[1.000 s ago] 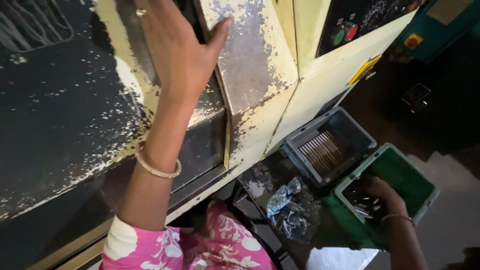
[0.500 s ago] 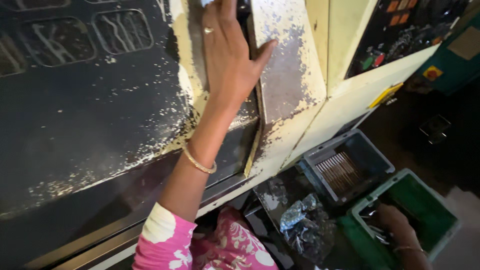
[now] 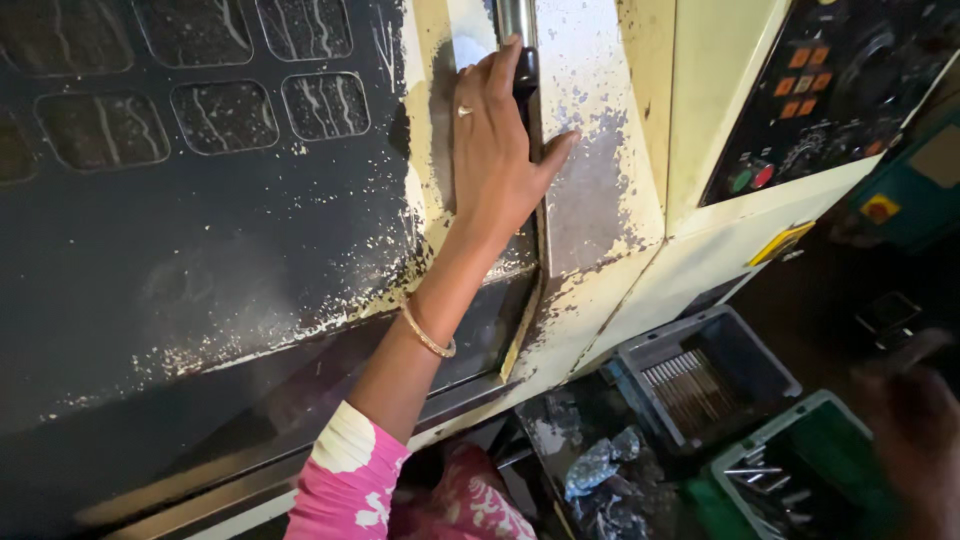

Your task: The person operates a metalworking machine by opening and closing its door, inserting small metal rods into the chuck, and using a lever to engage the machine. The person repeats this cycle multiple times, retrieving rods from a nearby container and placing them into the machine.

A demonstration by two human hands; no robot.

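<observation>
Chipped, flaking paint on the metal door (image 3: 600, 180); shiny metal handle (image 3: 513, 20).

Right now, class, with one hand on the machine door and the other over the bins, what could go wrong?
1. The left hand lies flat beside the door handle, thumb across the door's edge; it might get pinched.
2. The right hand, blurred, hangs over the green bin of loose metal rods; ends could jab fingers.
</observation>
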